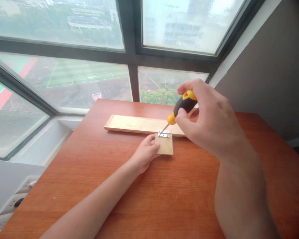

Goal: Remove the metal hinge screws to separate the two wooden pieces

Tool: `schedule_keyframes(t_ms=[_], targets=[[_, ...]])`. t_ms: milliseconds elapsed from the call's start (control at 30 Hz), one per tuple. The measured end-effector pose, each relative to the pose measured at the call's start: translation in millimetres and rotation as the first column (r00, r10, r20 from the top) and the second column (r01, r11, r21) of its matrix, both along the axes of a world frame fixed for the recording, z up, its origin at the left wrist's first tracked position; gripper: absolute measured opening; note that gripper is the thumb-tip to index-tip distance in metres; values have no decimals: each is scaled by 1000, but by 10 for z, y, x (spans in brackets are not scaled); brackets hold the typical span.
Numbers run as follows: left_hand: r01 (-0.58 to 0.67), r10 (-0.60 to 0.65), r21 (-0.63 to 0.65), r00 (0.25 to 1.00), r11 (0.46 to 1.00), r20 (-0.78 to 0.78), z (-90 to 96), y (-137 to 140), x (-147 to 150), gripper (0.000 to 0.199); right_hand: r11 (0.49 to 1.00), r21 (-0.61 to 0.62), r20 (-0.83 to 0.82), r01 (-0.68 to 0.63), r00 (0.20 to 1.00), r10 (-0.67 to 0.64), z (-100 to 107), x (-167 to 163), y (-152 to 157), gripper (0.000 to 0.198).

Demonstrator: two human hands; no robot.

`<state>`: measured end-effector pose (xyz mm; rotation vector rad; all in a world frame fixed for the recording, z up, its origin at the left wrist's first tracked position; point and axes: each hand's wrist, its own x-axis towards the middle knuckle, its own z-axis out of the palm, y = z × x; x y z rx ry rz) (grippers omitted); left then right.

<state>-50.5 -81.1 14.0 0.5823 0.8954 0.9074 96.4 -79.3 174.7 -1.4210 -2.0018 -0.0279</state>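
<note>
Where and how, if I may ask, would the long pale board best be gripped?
Probably by its left end, from the left and across the narrow width: there the long, slim board extends well past the metal hinge, while the right hand hides its other end.

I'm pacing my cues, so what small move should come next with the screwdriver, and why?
Probably check that the screwdriver is seated before turning it: its tip appears to meet the metal plate, but whether it sits in a screw is too small to tell. The right hand grips the handle; the left hand holds the small board.
</note>
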Motion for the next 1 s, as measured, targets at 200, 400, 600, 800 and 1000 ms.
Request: schedule_keyframes(t_ms=[200,400,600,800,1000], targets=[[14,-14,-2,1000,1000,-22,9,5,2,26,995,13,55,98,994,-99,-32,-27,30,28],[1,-1,-17,999,1000,-37,27,7,5,28,999,0,10,42,999,-42,-35,13,33,30],[-1,0,-10,999,1000,-39,31,13,12,27,999,-11,14,45,999,-45,-13,-23,14,26],[-8,8,-16,999,1000,-32,32,11,14,27,1000,-13,25,9,1000,-9,-38,13,21,37],[0,0,-11,1000,1000,-26,19,16,9,26,1000,-24,14,-17,1000,17,-30,12,15,30]])
